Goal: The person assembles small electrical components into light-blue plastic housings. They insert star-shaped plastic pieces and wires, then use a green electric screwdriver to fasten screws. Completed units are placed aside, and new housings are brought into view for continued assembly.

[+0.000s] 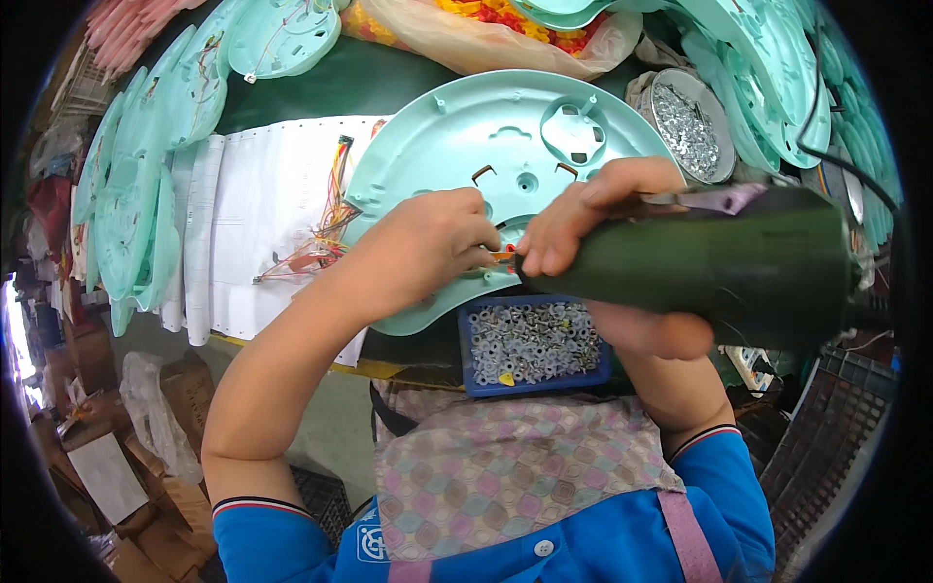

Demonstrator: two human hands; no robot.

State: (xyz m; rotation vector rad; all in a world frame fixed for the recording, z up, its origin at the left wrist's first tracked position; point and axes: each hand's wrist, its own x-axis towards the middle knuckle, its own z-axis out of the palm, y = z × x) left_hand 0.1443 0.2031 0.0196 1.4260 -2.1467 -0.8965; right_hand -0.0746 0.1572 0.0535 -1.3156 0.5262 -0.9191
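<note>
A mint-green curved plastic shell (pixel 457 121) lies in front of me, with posts, slots and a round recess. My right hand (pixel 583 219) is wrapped round a thick dark green power screwdriver (pixel 709 267), held sideways with its front end toward the left. Close to that end, my left hand (pixel 428 243) is closed, fingertips pinched over the shell's near part. A small orange-red piece (pixel 503 257) shows between the left fingertips and the tool. Exactly what the left fingers grip, and the tool's tip, are partly hidden.
A blue tray (pixel 539 388) of screws with washers sits near my apron. Coloured wires (pixel 335 209) lie on white paper (pixel 258 194) at left. A bowl (pixel 726 131) of small metal parts stands right, a bag (pixel 437 44) of red and yellow pieces behind. More green shells (pixel 136 204) are stacked on both sides.
</note>
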